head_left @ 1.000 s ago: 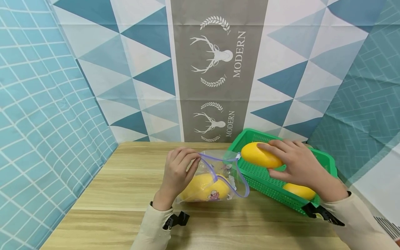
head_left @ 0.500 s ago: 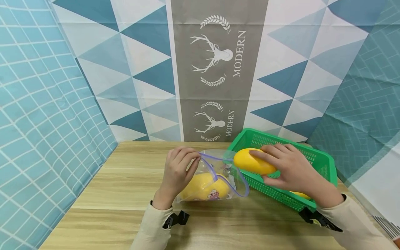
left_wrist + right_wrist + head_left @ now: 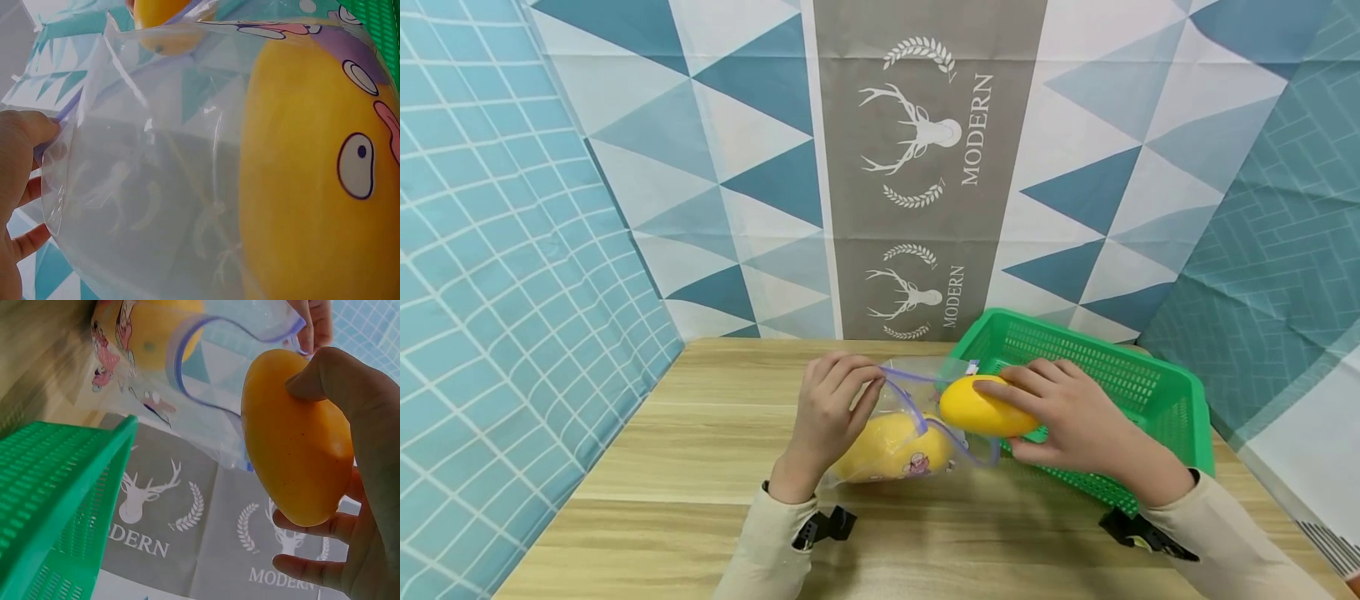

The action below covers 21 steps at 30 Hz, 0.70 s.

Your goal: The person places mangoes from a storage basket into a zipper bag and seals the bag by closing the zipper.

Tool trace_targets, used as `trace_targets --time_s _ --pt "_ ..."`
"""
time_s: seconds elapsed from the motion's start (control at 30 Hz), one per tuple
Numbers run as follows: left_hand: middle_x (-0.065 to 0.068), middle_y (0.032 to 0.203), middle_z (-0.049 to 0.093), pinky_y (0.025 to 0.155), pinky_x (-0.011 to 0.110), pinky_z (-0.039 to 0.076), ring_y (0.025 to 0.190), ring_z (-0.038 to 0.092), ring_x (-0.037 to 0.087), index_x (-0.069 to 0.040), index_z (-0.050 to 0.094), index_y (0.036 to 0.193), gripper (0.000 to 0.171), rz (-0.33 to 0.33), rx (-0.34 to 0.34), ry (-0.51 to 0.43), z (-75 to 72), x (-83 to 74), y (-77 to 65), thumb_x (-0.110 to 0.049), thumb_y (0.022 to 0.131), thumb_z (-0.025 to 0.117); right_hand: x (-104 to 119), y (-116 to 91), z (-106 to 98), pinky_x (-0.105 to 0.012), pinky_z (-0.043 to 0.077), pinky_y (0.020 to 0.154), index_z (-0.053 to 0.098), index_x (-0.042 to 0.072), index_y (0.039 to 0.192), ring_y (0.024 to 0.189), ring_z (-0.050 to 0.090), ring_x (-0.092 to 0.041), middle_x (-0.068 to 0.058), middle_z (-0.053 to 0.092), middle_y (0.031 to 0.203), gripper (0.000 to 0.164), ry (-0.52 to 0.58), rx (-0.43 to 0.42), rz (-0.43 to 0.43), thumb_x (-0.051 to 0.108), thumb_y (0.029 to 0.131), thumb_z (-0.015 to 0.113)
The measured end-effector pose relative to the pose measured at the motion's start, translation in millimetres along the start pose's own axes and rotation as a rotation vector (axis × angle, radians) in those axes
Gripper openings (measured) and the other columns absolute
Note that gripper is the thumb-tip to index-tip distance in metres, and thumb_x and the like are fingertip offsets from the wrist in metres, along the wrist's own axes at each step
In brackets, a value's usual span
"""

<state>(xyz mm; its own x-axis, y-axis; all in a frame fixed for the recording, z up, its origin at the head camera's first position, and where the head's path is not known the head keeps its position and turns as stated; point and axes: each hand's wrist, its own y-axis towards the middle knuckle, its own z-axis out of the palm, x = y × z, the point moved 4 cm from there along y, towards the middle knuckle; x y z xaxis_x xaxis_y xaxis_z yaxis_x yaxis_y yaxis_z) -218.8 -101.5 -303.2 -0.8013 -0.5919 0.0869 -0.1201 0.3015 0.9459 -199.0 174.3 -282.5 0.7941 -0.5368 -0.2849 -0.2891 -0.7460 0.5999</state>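
My left hand (image 3: 833,408) pinches the purple-edged rim of a clear zip bag (image 3: 891,396) with cartoon prints, lying on the table with its mouth spread to the right. Inside the bag is a yellow mango (image 3: 872,454), which also fills the right side of the left wrist view. With thumb and fingers, my right hand (image 3: 1075,425) grips another yellow mango (image 3: 297,440). This mango's left end is at the bag's mouth; the right wrist view shows it beside the purple edge (image 3: 181,356).
A green plastic basket (image 3: 1183,396) stands at the right, behind and beneath my right arm, which covers part of its inside. The wooden table (image 3: 700,467) runs back to a patterned wall covering (image 3: 917,208). Blue tiled cloth (image 3: 497,275) hangs at the left.
My right hand has carried its mango left and down, from over the basket to the bag's mouth. The mango in the basket has become hidden behind my arm. The left hand stays put.
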Motion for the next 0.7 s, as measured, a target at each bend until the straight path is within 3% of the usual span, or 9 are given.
trace_targets --time_s 0.13,0.33,0.5,0.7 --pt "0.006 0.094 0.068 0.072 0.041 0.041 0.091 0.06 0.026 -0.005 0.07 0.093 0.024 0.004 0.001 -0.006 0.5 -0.7 0.4 -0.022 0.103 0.056 0.4 1.8 4.9 -0.041 0.044 0.07 0.058 0.019 0.135 0.088 0.053 -0.023 -0.003 0.062 0.11 0.056 0.006 0.022 0.0 0.039 0.082 0.058" --pt "0.006 0.095 0.068 0.071 0.04 0.041 0.091 0.06 0.026 -0.005 0.07 0.093 0.023 0.023 0.004 -0.015 1.6 -2.7 0.2 -0.02 0.103 0.056 4.1 7.1 12.1 -0.041 0.045 0.073 0.06 0.019 0.133 0.091 0.054 -0.023 -0.003 0.063 0.111 0.058 0.013 0.036 -0.019 0.038 0.079 0.066" --pt "0.006 0.096 0.068 0.071 0.04 0.04 0.092 0.059 0.026 -0.005 0.07 0.094 0.022 0.026 0.003 -0.026 2.1 -3.7 0.6 -0.02 0.103 0.056 8.1 12.5 18.1 -0.041 0.045 0.074 0.061 0.019 0.132 0.092 0.055 -0.023 -0.003 0.063 0.114 0.064 0.011 0.049 -0.028 0.034 0.071 0.074" --pt "0.006 0.097 0.068 0.072 0.04 0.042 0.092 0.06 0.026 -0.006 0.07 0.094 0.023 0.033 0.005 -0.025 2.8 -4.8 0.5 -0.02 0.104 0.055 12.5 17.9 26.1 -0.039 0.044 0.071 0.062 0.021 0.133 0.09 0.055 -0.021 -0.002 0.063 0.115 0.065 0.011 0.071 -0.047 0.032 0.07 0.078"
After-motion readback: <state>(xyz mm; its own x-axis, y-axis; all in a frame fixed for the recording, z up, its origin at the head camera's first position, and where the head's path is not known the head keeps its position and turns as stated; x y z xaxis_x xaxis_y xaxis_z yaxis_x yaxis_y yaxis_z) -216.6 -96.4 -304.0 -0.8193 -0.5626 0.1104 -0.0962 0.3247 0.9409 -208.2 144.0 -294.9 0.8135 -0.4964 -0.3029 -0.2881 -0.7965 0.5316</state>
